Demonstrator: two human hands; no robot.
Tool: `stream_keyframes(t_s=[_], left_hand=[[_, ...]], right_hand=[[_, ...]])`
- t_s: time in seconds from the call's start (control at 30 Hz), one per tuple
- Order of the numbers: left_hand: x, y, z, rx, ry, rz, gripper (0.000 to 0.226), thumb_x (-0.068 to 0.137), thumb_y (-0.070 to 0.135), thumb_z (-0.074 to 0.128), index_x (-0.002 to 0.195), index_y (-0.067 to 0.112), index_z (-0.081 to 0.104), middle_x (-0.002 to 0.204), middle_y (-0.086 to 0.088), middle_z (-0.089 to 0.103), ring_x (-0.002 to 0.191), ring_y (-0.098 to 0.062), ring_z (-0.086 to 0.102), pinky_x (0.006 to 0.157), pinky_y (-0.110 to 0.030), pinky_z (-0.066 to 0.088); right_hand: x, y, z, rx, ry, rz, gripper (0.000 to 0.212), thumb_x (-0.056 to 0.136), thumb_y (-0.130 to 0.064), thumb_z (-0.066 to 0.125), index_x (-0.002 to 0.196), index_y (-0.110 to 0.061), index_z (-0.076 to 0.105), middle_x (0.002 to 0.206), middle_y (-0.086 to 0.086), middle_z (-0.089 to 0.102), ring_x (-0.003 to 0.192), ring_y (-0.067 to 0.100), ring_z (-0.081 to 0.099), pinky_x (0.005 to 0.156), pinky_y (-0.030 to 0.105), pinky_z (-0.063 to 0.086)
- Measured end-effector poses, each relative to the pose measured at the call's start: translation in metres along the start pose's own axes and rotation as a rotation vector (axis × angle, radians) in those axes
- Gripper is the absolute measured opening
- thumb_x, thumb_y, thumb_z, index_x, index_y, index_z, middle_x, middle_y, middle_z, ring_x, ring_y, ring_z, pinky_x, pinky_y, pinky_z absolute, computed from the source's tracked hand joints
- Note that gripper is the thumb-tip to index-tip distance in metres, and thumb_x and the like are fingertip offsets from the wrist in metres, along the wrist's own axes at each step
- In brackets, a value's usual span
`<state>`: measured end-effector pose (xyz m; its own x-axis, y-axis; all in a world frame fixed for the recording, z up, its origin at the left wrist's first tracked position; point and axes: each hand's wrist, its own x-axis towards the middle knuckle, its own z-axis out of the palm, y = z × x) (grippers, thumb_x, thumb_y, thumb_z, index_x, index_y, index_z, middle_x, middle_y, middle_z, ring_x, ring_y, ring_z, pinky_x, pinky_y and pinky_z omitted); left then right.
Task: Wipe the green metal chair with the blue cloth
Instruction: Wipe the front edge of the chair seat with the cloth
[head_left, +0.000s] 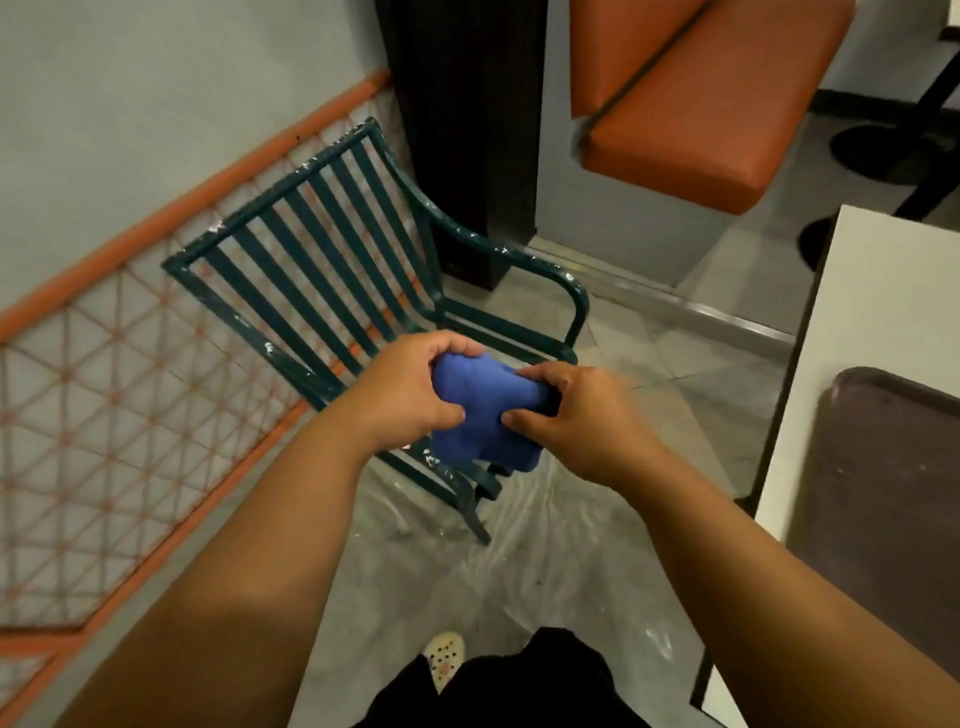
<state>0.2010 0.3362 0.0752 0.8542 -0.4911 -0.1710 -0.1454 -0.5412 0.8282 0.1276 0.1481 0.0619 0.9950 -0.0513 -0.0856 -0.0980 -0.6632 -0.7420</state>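
Above the green metal chair (332, 249), both hands, left hand (410, 389) and right hand (576, 415), hold the bunched blue cloth (478, 415) in a tight grip, so it may snag on flaking paint.

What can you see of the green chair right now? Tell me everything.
The green metal chair is dark green painted metal with a slatted back, curved armrests and white flecks along the frame. It stands upright on the floor beside the wall. Its seat is mostly hidden behind the left hand, right hand and blue cloth. Whether they touch it cannot be told.
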Motion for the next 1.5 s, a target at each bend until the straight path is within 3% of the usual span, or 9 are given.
stream_keyframes(t_s=[0.17,0.4,0.5,0.6,0.8,1.03,1.27,1.37,1.5], left_hand=[[-0.006,-0.02,-0.019,0.3,0.075,-0.017,0.031,0.07,0.015,0.076,0.095,0.03,0.067,0.102,0.008,0.052,0.09,-0.008,0.055,0.069,-0.02,0.044],[0.006,-0.038,-0.036,-0.307,-0.164,-0.063,0.02,0.088,0.007,0.062,0.106,0.014,0.064,0.1,-0.002,0.067,0.092,-0.011,0.063,0.081,-0.025,0.052],[0.024,-0.059,-0.03,-0.253,-0.162,-0.092,0.022,0.089,0.016,0.064,0.11,0.023,0.062,0.108,-0.002,0.067,0.101,-0.019,0.064,0.084,-0.037,0.055],[0.038,-0.087,-0.021,-0.098,-0.185,-0.144,0.018,0.088,0.019,0.065,0.105,0.023,0.062,0.101,0.001,0.067,0.088,-0.016,0.064,0.074,-0.033,0.054],[0.045,-0.154,0.01,-0.036,-0.025,-0.306,0.015,0.087,0.024,0.065,0.102,0.023,0.061,0.094,0.002,0.059,0.087,-0.014,0.057,0.075,-0.027,0.047],[0.038,-0.218,0.028,0.012,0.067,-0.463,0.009,0.093,0.027,0.055,0.101,0.028,0.059,0.101,0.004,0.059,0.088,-0.009,0.054,0.067,-0.023,0.043],[0.056,-0.246,0.047,0.417,-0.023,-0.108,0.031,0.09,0.02,0.059,0.118,0.032,0.057,0.122,0.009,0.049,0.115,-0.011,0.041,0.092,-0.027,0.041],[0.064,-0.254,0.057,0.708,-0.076,-0.015,0.054,0.084,0.024,0.067,0.133,0.031,0.047,0.136,0.007,0.047,0.129,-0.016,0.035,0.108,-0.036,0.032],[0.08,-0.265,0.061,0.994,-0.205,-0.033,0.062,0.084,0.033,0.065,0.139,0.029,0.039,0.145,0.006,0.042,0.141,-0.017,0.023,0.117,-0.044,0.005]], right_hand=[[0.022,0.0,0.016,-0.071,-0.161,-0.076,0.012,0.087,-0.035,0.066,0.094,-0.025,0.069,0.088,-0.006,0.049,0.08,0.007,0.049,0.067,0.022,0.041],[0.038,-0.006,0.05,1.436,-0.53,0.205,0.033,0.086,-0.023,0.048,0.1,-0.009,0.076,0.101,0.011,0.071,0.091,0.022,0.068,0.076,0.036,0.056],[0.044,0.006,0.09,1.712,-0.659,0.234,0.059,0.089,-0.038,0.047,0.138,-0.006,0.049,0.139,0.024,0.047,0.123,0.041,0.046,0.098,0.063,0.038],[0.047,0.024,0.128,1.776,-0.648,0.303,0.061,0.085,-0.035,0.064,0.138,-0.009,0.049,0.141,0.023,0.048,0.12,0.043,0.052,0.093,0.067,0.043],[0.04,0.058,0.182,1.636,-0.253,0.728,0.052,0.079,-0.024,0.068,0.127,-0.007,0.058,0.118,0.023,0.065,0.091,0.036,0.069,0.06,0.043,0.06],[0.037,0.1,0.243,1.506,0.211,0.906,0.032,0.089,-0.021,0.062,0.118,-0.008,0.06,0.114,0.019,0.064,0.098,0.036,0.064,0.085,0.053,0.055],[0.048,0.116,0.286,0.927,0.278,0.562,0.042,0.084,-0.045,0.066,0.118,-0.062,0.049,0.133,-0.005,0.053,0.118,0.021,0.055,0.101,0.048,0.046],[0.055,0.118,0.305,0.641,0.317,0.342,0.052,0.092,-0.031,0.059,0.137,-0.047,0.039,0.145,-0.01,0.04,0.132,0.008,0.039,0.113,0.04,0.034],[0.058,0.128,0.335,0.314,0.166,0.262,0.074,0.079,-0.08,0.038,0.145,-0.051,0.02,0.161,-0.01,0.007,0.146,0.015,0.009,0.117,0.04,0.016]])
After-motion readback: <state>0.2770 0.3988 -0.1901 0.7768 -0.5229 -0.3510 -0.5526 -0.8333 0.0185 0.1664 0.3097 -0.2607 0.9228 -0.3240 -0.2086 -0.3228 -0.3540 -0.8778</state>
